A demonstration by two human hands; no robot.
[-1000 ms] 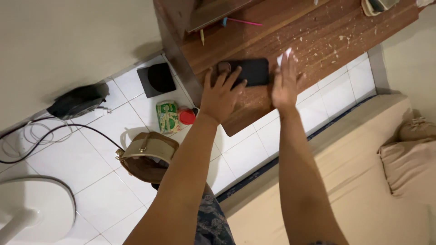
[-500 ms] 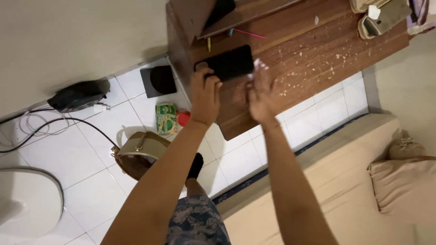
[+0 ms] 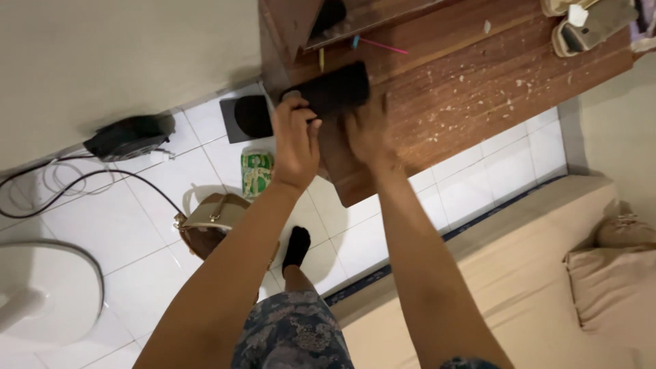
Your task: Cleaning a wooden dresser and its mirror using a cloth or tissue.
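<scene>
Since half a second ago the right hand (image 3: 367, 134) has slid left across the table (image 3: 478, 75) and now sits just beside the black flat object (image 3: 335, 89); the white scrap it pinched earlier is no longer visible. Left hand (image 3: 295, 142) has barely shifted.

Near: patterned shorts (image 3: 290, 338) at bottom, one foot in a black sock (image 3: 296, 247) on the white tiled floor (image 3: 137, 219). Beige cushioned seat (image 3: 519, 273) fills the lower right.

Mid: left hand is curled over the table's left corner, fingers grasping the near-left end of the black flat object. Right hand lies palm-down on the wood, fingers reaching the object's near edge; it's motion-blurred, so I can't tell if it grips anything or just presses flat.

The black flat object lies on the wooden table near its left corner, tilted, touching both hands.

Floor left of the table: tan handbag (image 3: 212, 229), green packet (image 3: 257, 172), black square pad (image 3: 247, 117), black device (image 3: 126, 137) with cables (image 3: 61, 188).

Far: table surface is speckled with pale crumbs (image 3: 519, 85). A pink stick (image 3: 384, 45) and a small yellow one (image 3: 321, 60) lie behind the object.
</scene>
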